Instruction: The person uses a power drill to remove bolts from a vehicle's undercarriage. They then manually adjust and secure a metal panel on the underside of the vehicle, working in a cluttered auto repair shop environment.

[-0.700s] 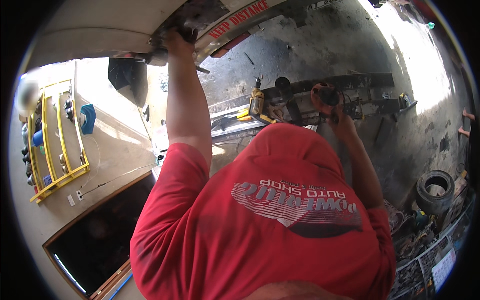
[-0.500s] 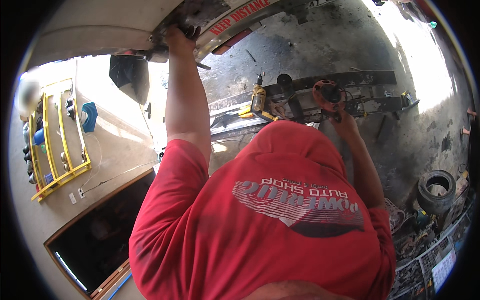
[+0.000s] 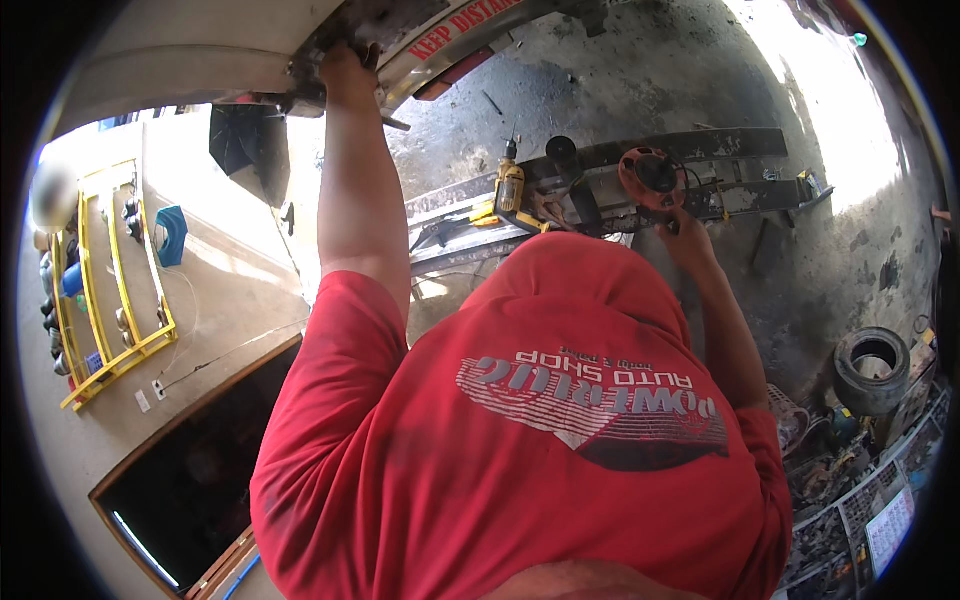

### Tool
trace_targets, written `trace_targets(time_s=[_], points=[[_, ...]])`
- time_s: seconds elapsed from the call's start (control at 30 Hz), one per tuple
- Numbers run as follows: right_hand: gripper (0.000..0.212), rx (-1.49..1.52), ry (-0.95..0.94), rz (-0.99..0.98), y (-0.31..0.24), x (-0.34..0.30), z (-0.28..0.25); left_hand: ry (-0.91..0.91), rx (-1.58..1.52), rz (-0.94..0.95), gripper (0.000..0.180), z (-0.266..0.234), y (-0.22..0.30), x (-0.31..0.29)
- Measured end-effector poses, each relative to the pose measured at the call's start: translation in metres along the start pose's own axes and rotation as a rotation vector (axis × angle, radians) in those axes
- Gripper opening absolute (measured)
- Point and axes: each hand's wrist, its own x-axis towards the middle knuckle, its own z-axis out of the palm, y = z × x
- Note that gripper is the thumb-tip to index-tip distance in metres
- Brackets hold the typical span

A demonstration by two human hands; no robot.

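My left hand [image 3: 348,66] reaches up to the vehicle body [image 3: 190,50] at the top left, resting against a dark, bare patch [image 3: 345,28] near its lower edge. Its fingers look bent but apart, and I make out nothing held in them. On the right, my right hand [image 3: 688,240] grips the dark handle end of a red power tool [image 3: 640,183] with a round black centre. The tool is over a long, scuffed dark beam [image 3: 735,145]. A yellow and black cordless drill [image 3: 509,188] stands to the left of it, with a black cylindrical thing [image 3: 575,185] between them.
Long metal rails lie across the stained concrete floor [image 3: 600,90]. A tyre [image 3: 872,370] and heaped clutter are at the right. Against the left wall stands a yellow rack [image 3: 120,350], beside a blue plastic thing [image 3: 171,236]. A dark framed opening [image 3: 180,480] is at the lower left.
The whole view has shifted slightly, so most things sit a little further left. My left hand stays at the vehicle and my right hand stays on the red tool.
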Motion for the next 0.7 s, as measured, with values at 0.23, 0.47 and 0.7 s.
trace_targets(time_s=[0.23,0.47,0.7], points=[[0.032,0.316,-0.109,0.344,0.004,0.013,0.009,0.124,-0.022,-0.131,0.017,0.043,0.024,-0.054],[0.025,0.512,0.053,0.149,-0.120,0.037,-0.012,-0.123,0.443,-0.090,0.025,0.007,0.055,-0.078],[0.024,0.872,-0.127,-0.066,-0.240,0.106,-0.013,-0.393,1.580,0.621,0.036,-0.034,0.073,-0.164]])
